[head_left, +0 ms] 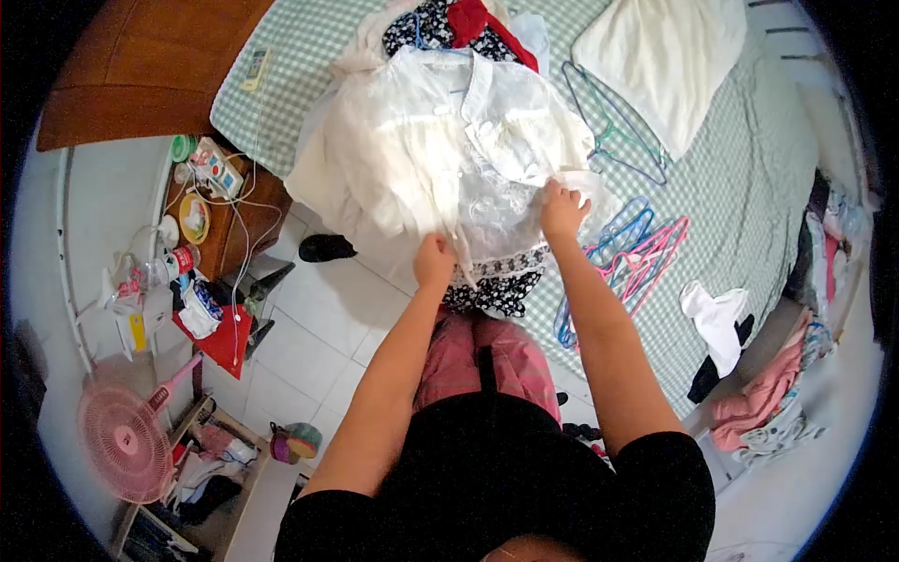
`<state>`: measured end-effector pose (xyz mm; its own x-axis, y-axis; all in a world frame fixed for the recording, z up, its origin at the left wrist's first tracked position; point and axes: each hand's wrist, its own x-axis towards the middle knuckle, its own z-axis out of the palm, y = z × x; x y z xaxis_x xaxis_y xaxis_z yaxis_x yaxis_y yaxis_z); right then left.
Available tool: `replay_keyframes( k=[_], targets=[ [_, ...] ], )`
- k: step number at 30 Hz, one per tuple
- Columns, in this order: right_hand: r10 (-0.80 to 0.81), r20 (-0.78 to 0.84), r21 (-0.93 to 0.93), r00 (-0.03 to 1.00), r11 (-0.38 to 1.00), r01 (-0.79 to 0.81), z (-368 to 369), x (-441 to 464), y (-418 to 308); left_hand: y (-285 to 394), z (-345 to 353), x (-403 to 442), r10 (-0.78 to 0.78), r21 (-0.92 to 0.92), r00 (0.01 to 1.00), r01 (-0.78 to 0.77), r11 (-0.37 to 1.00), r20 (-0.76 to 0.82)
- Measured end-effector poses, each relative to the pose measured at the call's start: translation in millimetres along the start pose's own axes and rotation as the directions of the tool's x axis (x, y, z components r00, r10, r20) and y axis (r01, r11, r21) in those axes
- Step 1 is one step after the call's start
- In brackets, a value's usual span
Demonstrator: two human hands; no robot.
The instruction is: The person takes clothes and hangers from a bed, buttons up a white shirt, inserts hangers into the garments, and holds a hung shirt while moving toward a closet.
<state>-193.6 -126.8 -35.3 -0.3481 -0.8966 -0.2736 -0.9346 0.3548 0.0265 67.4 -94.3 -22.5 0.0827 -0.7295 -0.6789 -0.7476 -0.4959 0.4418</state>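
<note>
A white blouse lay front upward on the bed at the near edge of a green-checked bedspread, over other clothes. Seen from beside the bed, its long axis ran from the far side of the heap towards the person's body: the collar end pointed away, across the mattress, and the hem pointed back towards the pink trousers. The front opening followed this axis, slanting slightly, while the sleeves spread to either side. The left hand was closed in a pinch, thumb against fingers, on the blouse's front edge near the hem. The right hand, set farther up and to the right, had its fingers bent together over a fold of the thin cloth; the sheer fabric blurred the fingertips, so how firmly they pressed could not be told. Below the hem showed a black floral cloth topped by a pale lace band. At the collar end lay a red cloth. Just beside the right forearm, blue and pink hangers lay in a tangle; farther off rested a cream cushion.
</note>
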Motion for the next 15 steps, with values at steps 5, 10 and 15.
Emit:
replay_keyframes(
  k=[5, 10, 15],
  targets=[
    [-0.077, -0.077, 0.183, 0.994, 0.979, 0.09, -27.7, -0.1, 24.4, 11.2, -6.5, -28.5, 0.042, -0.162, 0.993, -0.06, 0.985, -0.11],
    [-0.309, -0.418, 0.106, 0.855, 0.917, 0.383, -31.9, 9.0, 8.8, 27.6, 19.3, -24.3, 0.077, -0.178, 0.934, -0.146, 0.973, -0.348],
    [-0.258, -0.167, -0.052, 0.951, 0.966, 0.253, -15.9, 11.0, 12.4, 14.2, 8.6, -12.8, 0.029, -0.018, 0.99, -0.032, 0.999, -0.135]
  ],
)
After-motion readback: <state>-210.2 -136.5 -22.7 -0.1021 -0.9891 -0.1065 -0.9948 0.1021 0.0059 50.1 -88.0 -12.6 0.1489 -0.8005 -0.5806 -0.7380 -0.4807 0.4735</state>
